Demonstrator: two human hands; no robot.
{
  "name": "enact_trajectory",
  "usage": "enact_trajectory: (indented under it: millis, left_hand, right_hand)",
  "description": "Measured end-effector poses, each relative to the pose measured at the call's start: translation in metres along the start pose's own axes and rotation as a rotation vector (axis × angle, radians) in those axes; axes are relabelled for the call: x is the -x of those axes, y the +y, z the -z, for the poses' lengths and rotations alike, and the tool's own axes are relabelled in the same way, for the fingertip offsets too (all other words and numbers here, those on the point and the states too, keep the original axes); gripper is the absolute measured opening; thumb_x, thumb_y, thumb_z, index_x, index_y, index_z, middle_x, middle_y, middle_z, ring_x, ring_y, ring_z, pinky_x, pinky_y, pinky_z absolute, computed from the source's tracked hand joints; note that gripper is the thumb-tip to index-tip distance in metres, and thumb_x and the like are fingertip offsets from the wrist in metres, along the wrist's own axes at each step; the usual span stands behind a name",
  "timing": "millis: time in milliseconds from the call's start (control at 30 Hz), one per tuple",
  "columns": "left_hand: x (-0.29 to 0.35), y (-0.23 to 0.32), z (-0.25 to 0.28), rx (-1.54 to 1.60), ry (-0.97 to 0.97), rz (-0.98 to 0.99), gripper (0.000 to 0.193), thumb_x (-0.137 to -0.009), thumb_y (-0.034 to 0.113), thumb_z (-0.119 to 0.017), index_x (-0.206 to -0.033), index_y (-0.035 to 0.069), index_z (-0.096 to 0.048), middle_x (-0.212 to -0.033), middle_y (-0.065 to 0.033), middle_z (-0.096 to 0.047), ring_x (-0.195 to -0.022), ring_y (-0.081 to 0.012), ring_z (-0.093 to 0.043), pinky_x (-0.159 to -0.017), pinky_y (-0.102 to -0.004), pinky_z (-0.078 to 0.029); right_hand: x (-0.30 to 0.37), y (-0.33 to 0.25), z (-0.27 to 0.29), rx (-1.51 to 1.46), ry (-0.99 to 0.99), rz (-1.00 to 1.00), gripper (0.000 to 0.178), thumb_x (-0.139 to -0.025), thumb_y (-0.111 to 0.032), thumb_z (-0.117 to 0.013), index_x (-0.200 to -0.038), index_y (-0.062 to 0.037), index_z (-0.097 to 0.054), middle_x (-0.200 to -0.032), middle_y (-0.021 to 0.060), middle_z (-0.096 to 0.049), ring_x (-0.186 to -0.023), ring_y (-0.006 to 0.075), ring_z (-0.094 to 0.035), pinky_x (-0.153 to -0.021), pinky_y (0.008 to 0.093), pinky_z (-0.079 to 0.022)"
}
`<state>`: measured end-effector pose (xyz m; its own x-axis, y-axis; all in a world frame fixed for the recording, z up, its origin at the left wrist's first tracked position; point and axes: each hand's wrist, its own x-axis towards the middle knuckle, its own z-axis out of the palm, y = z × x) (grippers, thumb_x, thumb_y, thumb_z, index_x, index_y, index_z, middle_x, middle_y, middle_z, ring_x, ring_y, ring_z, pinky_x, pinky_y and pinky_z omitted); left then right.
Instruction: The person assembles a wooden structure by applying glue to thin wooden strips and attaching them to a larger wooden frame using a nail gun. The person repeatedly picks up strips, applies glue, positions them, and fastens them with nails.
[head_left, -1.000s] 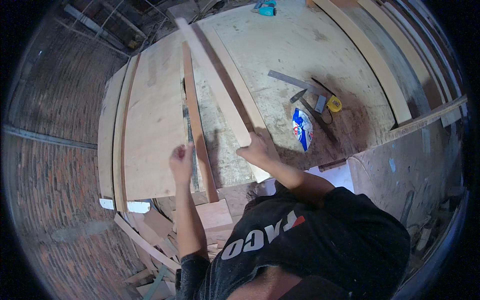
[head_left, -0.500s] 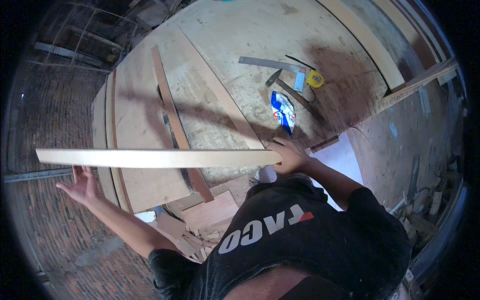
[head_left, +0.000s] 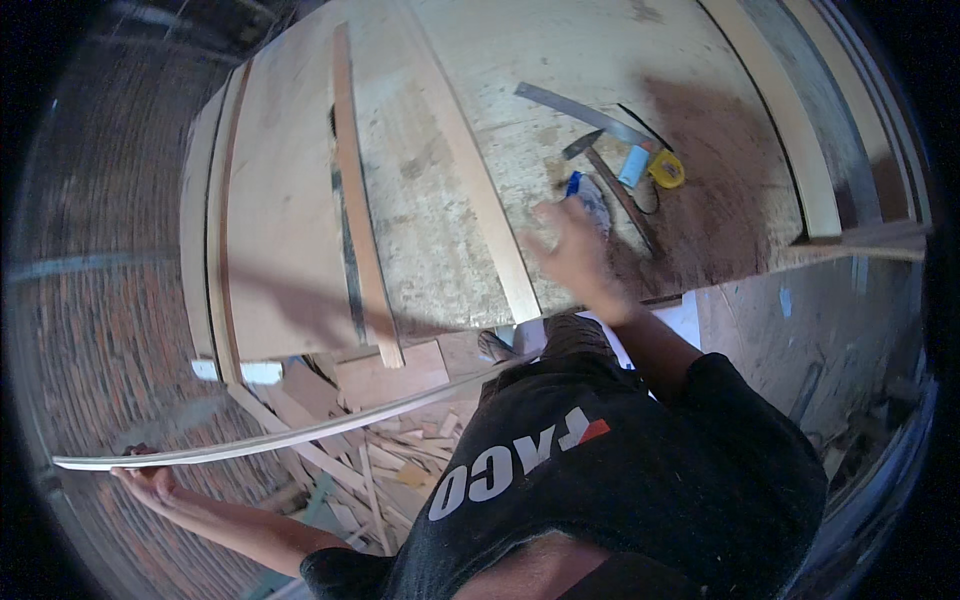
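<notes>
A long pale wooden strip (head_left: pixel 300 434) runs from the far left to the front of my shirt, off the table's near edge. My left hand (head_left: pixel 152 483) holds it close to its outer end, fingers wrapped round it from below. Over the worktable (head_left: pixel 420 250), my right hand (head_left: pixel 578 250) is blurred, fingers apart and nothing seen in them. It partly covers a blue-and-white packet (head_left: pixel 597 205). Just left of that hand, another pale strip (head_left: pixel 470 165) lies across the tabletop. Beyond it are a hammer (head_left: pixel 620 193), a try square (head_left: pixel 585 112) and a yellow tape measure (head_left: pixel 666 169).
A brownish strip (head_left: pixel 362 210) lies farther left, its end overhanging the near edge. Long boards (head_left: pixel 785 120) line the table's right side. Wood offcuts (head_left: pixel 415 455) litter the floor below, and a brick wall (head_left: pixel 105 350) stands at the left.
The strip has dropped toward me, off the tabletop, and turned onto its narrow edge. My right hand has let go of it and reached over the table. My left hand has moved lower and gripped it.
</notes>
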<state>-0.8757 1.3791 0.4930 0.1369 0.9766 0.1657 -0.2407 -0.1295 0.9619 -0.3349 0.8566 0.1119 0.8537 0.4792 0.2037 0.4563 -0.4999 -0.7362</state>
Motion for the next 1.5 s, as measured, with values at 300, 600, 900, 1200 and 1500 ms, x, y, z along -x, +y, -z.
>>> enact_trajectory:
  millis: [300, 600, 900, 1200, 1500]
  left_hand:
    - [0.119, 0.051, -0.009, -0.211, 0.321, -0.305, 0.055, -0.106, 0.039, -0.062, -0.141, -0.003, -0.051, -0.119, -0.0222, -0.067, -0.106, -0.0311, -0.068, -0.093, -0.0456, -0.058]
    - [0.126, -0.026, 0.036, -0.365, 0.246, -0.262, 0.058, -0.106, 0.057, -0.052, -0.124, 0.003, -0.055, -0.105, -0.0134, -0.063, -0.094, -0.0268, -0.064, -0.081, -0.0438, -0.054]
    - [0.187, -0.228, -0.022, -0.381, -0.159, 0.002, 0.06, -0.106, 0.054, -0.056, -0.062, 0.013, -0.051, -0.055, 0.0035, -0.047, -0.043, -0.0104, -0.042, -0.042, -0.0292, -0.032]
    - [0.257, -0.269, -0.033, -0.468, -0.545, 0.246, 0.06, -0.1, 0.051, -0.066, -0.06, 0.008, -0.053, -0.055, 0.0057, -0.045, -0.051, -0.0072, -0.04, -0.046, -0.0329, -0.028]
    - [0.268, -0.259, -0.005, -0.643, -0.601, 0.153, 0.063, -0.091, 0.054, -0.075, -0.059, 0.002, -0.062, -0.052, -0.0008, -0.051, -0.051, -0.0114, -0.05, -0.048, -0.0361, -0.038]
  right_hand:
    - [-0.051, 0.049, 0.015, 0.55, -0.191, -0.405, 0.064, -0.077, -0.045, -0.085, -0.121, -0.0098, -0.057, -0.116, 0.0201, -0.068, -0.106, 0.0446, -0.069, -0.089, 0.0521, -0.056]
    - [-0.021, 0.115, -0.005, -0.265, 0.009, -0.365, 0.051, -0.078, -0.014, -0.073, -0.127, -0.0051, -0.061, -0.108, 0.0145, -0.074, -0.096, 0.0363, -0.072, -0.09, 0.0478, -0.057]
    - [0.039, -0.038, 0.015, -1.682, -0.284, -0.619, 0.067, -0.08, -0.028, -0.065, -0.141, -0.0023, -0.057, -0.123, 0.0196, -0.068, -0.11, 0.0404, -0.067, -0.103, 0.0625, -0.049]
    - [0.08, -0.146, 0.027, -1.369, -0.532, -0.597, 0.038, -0.095, -0.031, -0.068, -0.123, -0.0067, -0.065, -0.091, 0.0069, -0.071, -0.075, 0.0191, -0.071, -0.067, 0.0362, -0.06]
    - [0.085, -0.221, 0.039, -1.489, -0.701, -0.51, 0.044, -0.096, -0.032, -0.067, -0.126, -0.0014, -0.061, -0.09, 0.0089, -0.068, -0.072, 0.0175, -0.065, -0.061, 0.034, -0.055]
